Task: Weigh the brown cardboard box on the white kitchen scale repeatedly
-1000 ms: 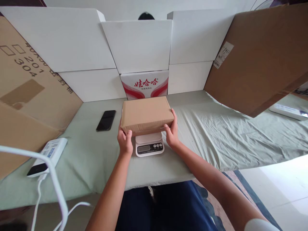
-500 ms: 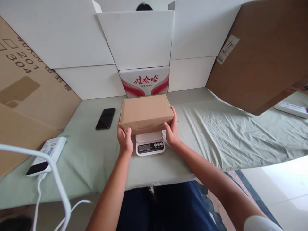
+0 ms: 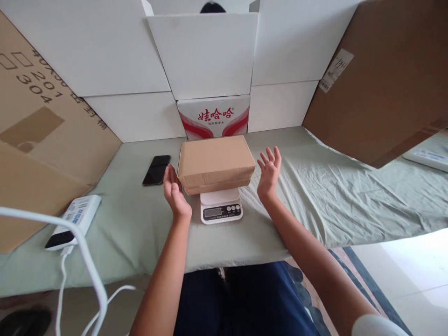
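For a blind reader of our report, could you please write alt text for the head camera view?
A brown cardboard box rests on a small white kitchen scale, with the person's open left hand and right hand on either side, not touching it. They sit on a table covered in pale green cloth, a black phone to the left and white cartons stacked behind.

Soft, even daylight, sharp focus (edges bowed by wide-angle lens).

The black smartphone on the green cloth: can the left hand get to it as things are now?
Probably yes. The left hand is open and empty, just right of the black smartphone, and only bare green cloth lies between them. The brown cardboard box sits farther right, out of the way.
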Tool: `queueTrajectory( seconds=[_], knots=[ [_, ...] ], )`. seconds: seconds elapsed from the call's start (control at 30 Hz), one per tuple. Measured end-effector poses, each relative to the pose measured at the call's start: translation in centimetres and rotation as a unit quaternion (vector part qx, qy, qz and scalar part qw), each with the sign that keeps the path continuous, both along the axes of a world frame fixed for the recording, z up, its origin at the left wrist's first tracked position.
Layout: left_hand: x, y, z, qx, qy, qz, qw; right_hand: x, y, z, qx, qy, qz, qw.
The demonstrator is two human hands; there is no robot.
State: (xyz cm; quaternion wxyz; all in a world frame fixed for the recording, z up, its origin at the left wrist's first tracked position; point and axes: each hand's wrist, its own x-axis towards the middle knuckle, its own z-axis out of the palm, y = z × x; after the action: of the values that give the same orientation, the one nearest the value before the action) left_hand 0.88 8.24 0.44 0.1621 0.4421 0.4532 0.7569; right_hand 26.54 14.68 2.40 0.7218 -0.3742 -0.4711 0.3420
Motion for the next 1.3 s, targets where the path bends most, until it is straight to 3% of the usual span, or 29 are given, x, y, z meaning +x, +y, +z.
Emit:
queueTrajectory(
  seconds=[0.2, 0.33, 0.6, 1.0, 1.3],
  knots=[
    [0.6, -0.5, 0.7, 0.022, 0.013, -0.032, 0.999, -1.5, -1.8, -0.3, 0.041, -0.118, 0.061, 0.990],
    [0.6, -0.6, 0.7, 0.009, 0.033, -0.040, 0.999, -1.9, -2.8, 0.3, 0.058, -0.142, 0.081, 0.985],
    [0.6, -0.8, 0.4, 0.011, 0.037, -0.051, 0.998, -2.0, -4.1, 0.8, 0.066, -0.202, 0.066, 0.975],
    [0.3, -0.8, 0.1, 0.009, 0.055, -0.023, 0.998, -2.2, -4.2, 0.6, 0.052, -0.176, 0.076, 0.980],
    [0.6, -1.2, 0.3, 0.018, 0.042, -0.046, 0.998, -2.5, -4.5, 1.2, 0.051, -0.170, 0.076, 0.981]
  ],
)
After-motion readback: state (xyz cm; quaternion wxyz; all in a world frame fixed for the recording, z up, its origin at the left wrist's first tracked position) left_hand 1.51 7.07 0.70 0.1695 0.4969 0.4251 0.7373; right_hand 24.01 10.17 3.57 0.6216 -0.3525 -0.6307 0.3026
